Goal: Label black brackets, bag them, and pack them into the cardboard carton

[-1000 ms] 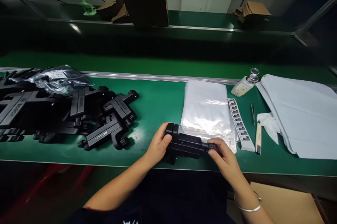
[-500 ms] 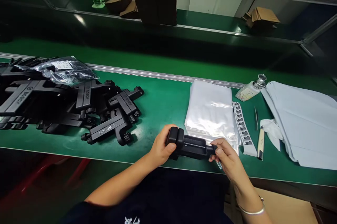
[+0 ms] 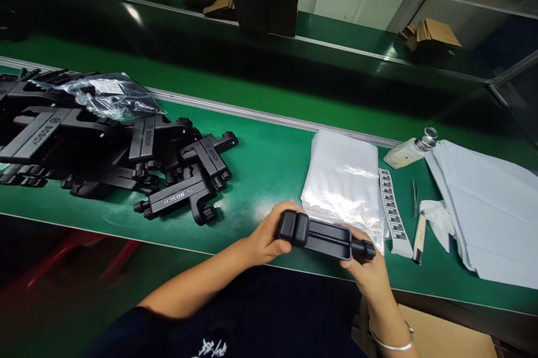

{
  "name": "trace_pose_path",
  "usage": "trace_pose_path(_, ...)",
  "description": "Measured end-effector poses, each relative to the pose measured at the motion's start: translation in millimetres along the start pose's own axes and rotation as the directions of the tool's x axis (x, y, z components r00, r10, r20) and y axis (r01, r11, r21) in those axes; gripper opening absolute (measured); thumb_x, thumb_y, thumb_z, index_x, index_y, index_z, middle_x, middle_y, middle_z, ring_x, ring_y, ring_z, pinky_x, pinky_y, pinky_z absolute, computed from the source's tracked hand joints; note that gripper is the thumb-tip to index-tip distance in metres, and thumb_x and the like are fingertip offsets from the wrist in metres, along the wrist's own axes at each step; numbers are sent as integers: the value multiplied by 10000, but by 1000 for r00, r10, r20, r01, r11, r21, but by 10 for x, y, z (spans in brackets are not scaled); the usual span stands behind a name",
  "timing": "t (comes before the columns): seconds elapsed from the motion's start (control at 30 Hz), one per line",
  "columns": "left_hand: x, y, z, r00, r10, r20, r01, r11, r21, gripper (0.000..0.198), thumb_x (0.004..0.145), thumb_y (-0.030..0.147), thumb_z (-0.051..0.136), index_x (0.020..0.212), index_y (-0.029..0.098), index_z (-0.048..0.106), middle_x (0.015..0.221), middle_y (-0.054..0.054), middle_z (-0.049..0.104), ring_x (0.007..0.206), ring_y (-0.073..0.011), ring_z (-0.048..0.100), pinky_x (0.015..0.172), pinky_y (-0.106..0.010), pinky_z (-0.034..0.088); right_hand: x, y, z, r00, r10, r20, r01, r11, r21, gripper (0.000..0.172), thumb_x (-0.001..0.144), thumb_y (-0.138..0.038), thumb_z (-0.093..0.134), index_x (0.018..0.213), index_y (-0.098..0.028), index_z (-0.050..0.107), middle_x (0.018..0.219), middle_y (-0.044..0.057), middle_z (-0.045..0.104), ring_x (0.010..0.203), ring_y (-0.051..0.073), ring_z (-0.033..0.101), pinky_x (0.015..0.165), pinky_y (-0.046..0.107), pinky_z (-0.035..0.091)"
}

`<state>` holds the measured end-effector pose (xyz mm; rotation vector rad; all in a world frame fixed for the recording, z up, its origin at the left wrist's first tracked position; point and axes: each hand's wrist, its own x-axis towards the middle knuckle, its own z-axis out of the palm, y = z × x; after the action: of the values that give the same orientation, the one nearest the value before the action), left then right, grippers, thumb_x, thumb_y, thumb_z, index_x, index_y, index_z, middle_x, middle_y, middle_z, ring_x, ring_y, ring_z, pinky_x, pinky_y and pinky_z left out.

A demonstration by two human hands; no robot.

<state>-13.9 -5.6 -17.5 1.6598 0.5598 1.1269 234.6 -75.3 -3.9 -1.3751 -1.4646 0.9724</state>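
A black clamp bracket (image 3: 328,237) is held between my hands just above the table's front edge. Its recessed side faces up, showing a threaded screw along the channel. My left hand (image 3: 271,237) is closed around the end with two padded jaws, thumb at the near side. At the other end, beside the knob (image 3: 367,249), my right hand (image 3: 370,274) grips the body, its thumb at the near edge and its other fingers partly hidden behind. A stack of clear plastic bags (image 3: 342,173) lies just beyond the bracket.
Several similar black brackets marked BOSCH (image 3: 179,196) are heaped at the left, with a bagged part (image 3: 120,94) on top. To the right are a label strip (image 3: 393,209), tweezers (image 3: 414,196), a cutter-like tool (image 3: 419,237), a pump bottle (image 3: 407,152) and white sheets (image 3: 490,212).
The bracket has rolled so its channel and screw face up more. My right hand has shifted from the knob to underneath and beside the body. The camera view has moved slightly.
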Motion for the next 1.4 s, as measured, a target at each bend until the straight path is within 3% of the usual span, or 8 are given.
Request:
trace_pose_path(0.27, -31, -120, -152, 991, -29, 130, 37, 998, -59, 732, 883, 709, 436, 1423, 224, 349, 1385, -208, 541, 1246, -312, 559, 1021, -479, 445, -94, -321, -179, 976, -218, 28, 217, 939, -268, 500, 813, -346, 766, 1291, -323, 618, 1199, 93, 708, 1110, 319, 659, 907, 472, 563)
trace_pose_path(0.5, 47, 36, -137, 988, 123, 97, -139, 973, 184, 694, 850, 713, 482, 1363, 249, 445, 1257, -149, 628, 1270, -322, 544, 1173, -616, 162, 56, 43, -2, 999, -37, -21, 34, 994, -105, 455, 788, -497, 754, 1180, -278, 678, 1173, 113, 726, 1080, 312, 688, 918, 490, 566)
trace_pose_path(0.7, 126, 200, -92, 988, -45, 148, -7, 943, 333, 793, 782, 820, 422, 1272, 208, 543, 1140, -138, 673, 1070, -291, 644, 1141, -576, 300, 70, 235, 203, 992, 125, 14, -126, 986, 111, 645, 663, -659, 775, 1128, -236, 631, 1214, 159, 701, 1085, 311, 684, 935, 479, 544)
trace_pose_path(0.83, 144, 260, -92, 997, -27, 71, 4, 950, 314, 774, 761, 820, 468, 1228, 213, 577, 1080, -122, 687, 1001, -285, 653, 998, -480, 477, 51, 157, 223, 987, 154, 44, -158, 978, 134, 642, 671, -655, 773, 1138, -243, 617, 1226, 147, 688, 1109, 311, 665, 963, 479, 522)
trace_pose_path(0.93, 142, 282, -121, 984, -159, -75, 172, 962, 214, 753, 761, 821, 481, 1193, 216, 597, 1048, -105, 683, 923, -268, 650, 852, -396, 527, 36, 35, 183, 991, 121, 56, -124, 990, 62, 676, 729, -673, 713, 1224, -234, 577, 1159, 141, 695, 1078, 309, 666, 929, 468, 539)
trace_pose_path(1.07, 83, 213, -147, 908, -316, -275, 317, 948, -42, 621, 835, 739, 500, 1130, 205, 620, 972, -68, 667, 859, -227, 624, 756, -326, 502, 20, -181, 72, 995, -91, -26, 88, 989, -119, 458, 916, -526, 581, 1298, -280, 521, 1133, 108, 655, 1041, 257, 652, 871, 421, 563)
trace_pose_path(1.23, -15, 116, -135, 838, -417, -353, 378, 909, -177, 579, 861, 701, 504, 1150, 213, 619, 984, -54, 639, 857, -207, 599, 745, -305, 487, 57, -332, -28, 934, -337, 117, 356, 855, -377, 286, 947, -250, 571, 1228, -303, 581, 1106, 86, 670, 1035, 249, 655, 884, 431, 568)
trace_pose_path(1.4, -36, 174, -142, 868, -321, -379, 343, 939, -10, 629, 843, 753, 462, 1122, 210, 614, 1005, -69, 644, 896, -234, 609, 786, -346, 497, 97, -293, 5, 988, -146, 46, 153, 948, -278, 230, 957, -345, 544, 1157, -252, 611, 1055, 98, 677, 978, 245, 658, 844, 416, 571)
